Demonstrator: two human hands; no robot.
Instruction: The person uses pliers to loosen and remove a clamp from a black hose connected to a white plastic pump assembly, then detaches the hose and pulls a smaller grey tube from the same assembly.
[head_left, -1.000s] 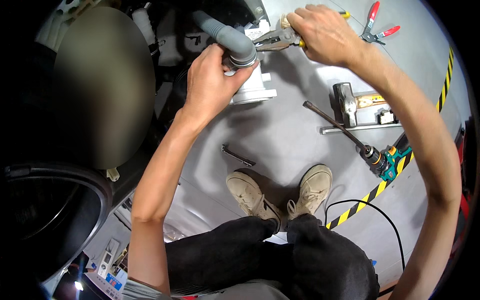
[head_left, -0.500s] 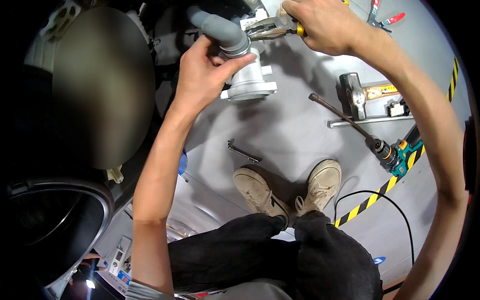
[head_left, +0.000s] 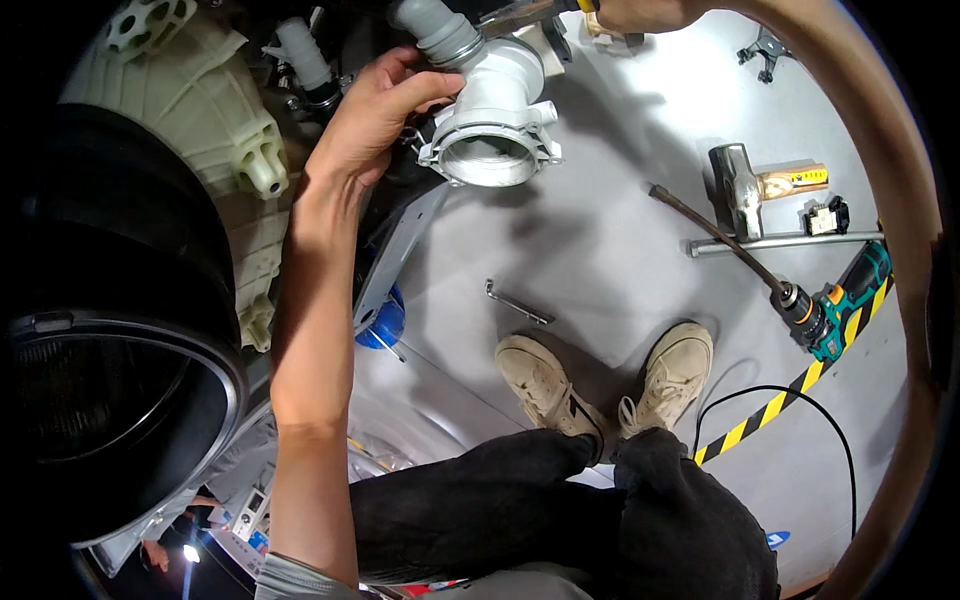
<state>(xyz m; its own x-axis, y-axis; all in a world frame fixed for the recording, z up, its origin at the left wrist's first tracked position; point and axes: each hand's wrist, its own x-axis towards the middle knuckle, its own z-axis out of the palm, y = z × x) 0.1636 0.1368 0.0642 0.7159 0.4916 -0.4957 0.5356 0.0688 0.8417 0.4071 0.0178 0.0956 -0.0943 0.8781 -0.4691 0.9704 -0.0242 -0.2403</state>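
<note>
A white plastic pump housing [head_left: 505, 85] hangs at the top centre, its round open mouth facing me. Its upper neck joins a ribbed grey hose [head_left: 430, 22], circled by a wire hose clamp [head_left: 457, 52]. My left hand [head_left: 372, 112] is closed around the joint from the left, thumb lying on the white neck and fingertips partly hidden behind. Cut by the top edge, my right hand [head_left: 650, 12] grips a pair of pliers [head_left: 522, 14] with yellow on the handles. The plier jaws reach the clamp's right side; whether they bite it I cannot tell.
On the left are a black round rubber-rimmed drum opening [head_left: 235, 400] and a cream plastic tub [head_left: 215, 100]. Across the grey floor lie a hammer [head_left: 738, 190], metal bar [head_left: 770, 243], cordless drill [head_left: 825, 315], L-shaped wrench [head_left: 518, 303] and black cable [head_left: 800, 392]. Another person's hand [head_left: 155, 555] shows lower left.
The housing has tilted so its round mouth now shows. My right hand and the pliers have moved up toward the top edge. The whole view has shifted, revealing more of the cream tub.
</note>
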